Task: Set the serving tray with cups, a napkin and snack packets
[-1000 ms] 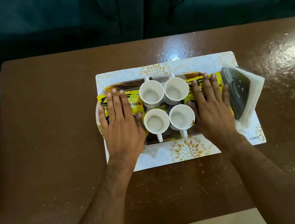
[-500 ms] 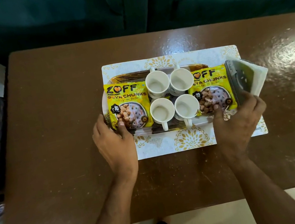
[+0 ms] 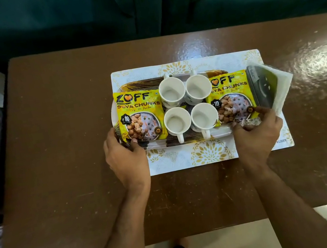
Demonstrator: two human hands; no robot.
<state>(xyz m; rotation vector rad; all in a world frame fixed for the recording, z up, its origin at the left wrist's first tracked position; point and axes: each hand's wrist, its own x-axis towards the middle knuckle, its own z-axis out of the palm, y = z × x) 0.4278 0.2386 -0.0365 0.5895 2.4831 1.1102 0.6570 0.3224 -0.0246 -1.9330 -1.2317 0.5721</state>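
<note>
The left hand [image 3: 126, 158] gripped the serving tray's [image 3: 195, 139] near-left corner beside the left snack packet [image 3: 140, 115]. Four cups [image 3: 189, 106] stood centred, then the right snack packet [image 3: 232, 97]. The right hand [image 3: 256, 134] gripped the near-right corner, beside the napkin holder [image 3: 269, 86].

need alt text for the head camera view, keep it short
Two bare hands, left hand and right hand, hold the near corners of a serving tray with four empty white cups between two yellow soya chunks packets, napkins at its right end.
</note>
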